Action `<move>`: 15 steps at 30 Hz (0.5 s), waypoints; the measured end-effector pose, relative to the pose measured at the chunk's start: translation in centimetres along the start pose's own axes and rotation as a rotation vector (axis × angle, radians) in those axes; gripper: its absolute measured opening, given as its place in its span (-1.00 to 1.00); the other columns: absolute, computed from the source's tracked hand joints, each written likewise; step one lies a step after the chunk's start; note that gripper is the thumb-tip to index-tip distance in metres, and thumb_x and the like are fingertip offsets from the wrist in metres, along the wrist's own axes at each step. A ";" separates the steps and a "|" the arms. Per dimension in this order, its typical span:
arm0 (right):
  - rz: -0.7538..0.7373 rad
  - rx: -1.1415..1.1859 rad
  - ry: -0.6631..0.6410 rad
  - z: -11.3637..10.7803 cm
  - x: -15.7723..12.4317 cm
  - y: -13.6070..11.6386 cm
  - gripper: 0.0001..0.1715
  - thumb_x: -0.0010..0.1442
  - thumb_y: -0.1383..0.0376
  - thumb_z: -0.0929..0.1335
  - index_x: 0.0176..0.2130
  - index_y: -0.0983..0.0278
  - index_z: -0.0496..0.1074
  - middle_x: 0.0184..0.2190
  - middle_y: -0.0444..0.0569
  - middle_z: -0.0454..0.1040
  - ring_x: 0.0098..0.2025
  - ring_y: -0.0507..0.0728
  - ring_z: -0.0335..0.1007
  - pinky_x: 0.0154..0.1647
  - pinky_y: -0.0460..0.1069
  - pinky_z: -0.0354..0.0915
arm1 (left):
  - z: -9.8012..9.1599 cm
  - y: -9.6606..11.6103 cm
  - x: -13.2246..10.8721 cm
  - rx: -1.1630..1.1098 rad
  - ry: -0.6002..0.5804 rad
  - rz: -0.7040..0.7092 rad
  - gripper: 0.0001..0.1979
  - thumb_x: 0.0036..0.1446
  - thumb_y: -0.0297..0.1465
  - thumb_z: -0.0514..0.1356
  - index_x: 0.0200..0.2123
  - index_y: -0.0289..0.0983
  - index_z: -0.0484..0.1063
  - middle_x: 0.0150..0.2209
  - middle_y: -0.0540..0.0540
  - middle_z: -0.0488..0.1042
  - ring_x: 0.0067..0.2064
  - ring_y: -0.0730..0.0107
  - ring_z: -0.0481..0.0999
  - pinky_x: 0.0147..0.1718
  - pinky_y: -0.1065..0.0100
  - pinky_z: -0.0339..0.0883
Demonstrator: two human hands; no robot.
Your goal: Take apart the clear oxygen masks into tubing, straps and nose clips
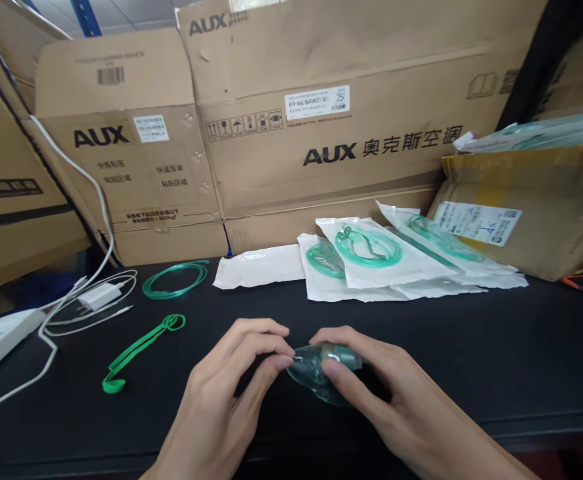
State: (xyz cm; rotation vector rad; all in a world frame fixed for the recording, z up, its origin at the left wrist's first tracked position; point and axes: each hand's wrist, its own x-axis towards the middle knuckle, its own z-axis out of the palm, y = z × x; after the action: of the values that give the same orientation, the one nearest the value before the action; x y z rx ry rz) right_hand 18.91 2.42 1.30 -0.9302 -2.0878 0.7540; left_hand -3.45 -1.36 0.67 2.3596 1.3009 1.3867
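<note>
A clear green oxygen mask (316, 373) is held just over the black table near its front edge. My right hand (371, 373) grips its body, thumb on the near side and fingers over the top. With thumb and fingertips together, my left hand (244, 373) pinches the mask's left end, where a small shiny strip shows. Left of my hands lies a green elastic strap (136, 353), looped at one end. Behind it is a coil of green tubing (175, 280).
Several white pouches (386, 267) with green tubing inside lie at the back right, beside an opened carton (526, 207). Large cardboard boxes (261, 180) stand along the back. A white charger (100, 297), cables and a power strip (6, 340) occupy the left.
</note>
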 end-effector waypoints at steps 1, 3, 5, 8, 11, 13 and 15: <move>-0.009 0.005 0.000 0.0 0.0 0.0 -0.78 0.46 0.14 0.33 0.02 0.02 0.53 -0.08 -0.19 0.66 0.00 0.12 0.61 0.02 -0.07 0.45 | 0.0 -0.1 0.0 -0.012 -0.015 0.007 -0.77 0.43 -0.59 0.17 -0.08 -0.10 0.44 0.00 0.05 0.51 0.06 0.48 0.53 0.06 0.52 0.32; -0.022 0.009 0.016 0.0 0.0 0.1 -0.80 0.45 0.15 0.34 0.00 0.01 0.55 -0.10 -0.21 0.67 0.02 0.12 0.61 0.02 -0.08 0.45 | -0.1 -0.2 0.0 -0.042 -0.058 0.038 -0.76 0.42 -0.60 0.16 -0.05 -0.11 0.44 -0.02 0.03 0.53 0.07 0.44 0.53 0.06 0.50 0.34; -0.032 0.005 0.045 0.1 0.0 0.4 -0.80 0.44 0.15 0.36 0.00 0.00 0.56 -0.11 -0.22 0.68 0.03 0.13 0.61 0.02 -0.08 0.45 | -0.3 -0.3 0.0 -0.053 -0.106 0.057 -0.75 0.42 -0.61 0.15 -0.04 -0.11 0.44 -0.03 0.01 0.51 0.06 0.42 0.54 0.03 0.48 0.37; -0.040 -0.020 0.074 0.3 -0.1 0.6 -0.81 0.42 0.16 0.37 -0.01 0.00 0.56 -0.12 -0.21 0.68 0.01 0.15 0.62 0.00 -0.06 0.45 | -0.4 0.0 -0.1 -0.023 -0.165 0.045 -0.75 0.42 -0.61 0.09 -0.10 -0.13 0.43 -0.05 -0.01 0.46 -0.02 0.43 0.54 -0.05 0.47 0.38; -0.043 -0.029 0.033 0.3 -0.1 0.6 -0.81 0.42 0.18 0.37 -0.02 0.00 0.57 -0.18 -0.21 0.66 -0.01 0.14 0.62 -0.05 -0.05 0.45 | -0.4 0.3 -0.2 -0.005 -0.196 0.003 -0.76 0.43 -0.60 0.06 -0.15 -0.15 0.41 -0.06 -0.02 0.41 -0.07 0.45 0.53 -0.08 0.45 0.36; -0.040 -0.022 0.009 0.3 -0.1 0.5 -0.81 0.44 0.18 0.36 -0.01 0.00 0.56 -0.20 -0.22 0.64 -0.04 0.13 0.61 -0.04 -0.05 0.43 | -0.3 0.5 -0.2 -0.011 -0.202 -0.009 -0.77 0.43 -0.59 0.07 -0.14 -0.15 0.41 -0.05 -0.01 0.41 -0.07 0.46 0.52 -0.06 0.45 0.35; -0.037 -0.008 -0.009 0.1 -0.1 0.4 -0.80 0.45 0.18 0.35 0.00 0.01 0.56 -0.19 -0.22 0.63 -0.06 0.11 0.60 -0.03 -0.05 0.41 | -0.3 0.5 -0.2 -0.032 -0.202 -0.009 -0.79 0.44 -0.57 0.10 -0.09 -0.13 0.42 -0.05 0.00 0.42 -0.05 0.46 0.52 -0.05 0.45 0.35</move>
State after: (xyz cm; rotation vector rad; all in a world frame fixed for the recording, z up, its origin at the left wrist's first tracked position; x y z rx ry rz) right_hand 19.00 2.49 0.87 -0.8919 -2.1116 0.7322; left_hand -3.43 -1.88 0.93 2.3962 1.2230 1.1231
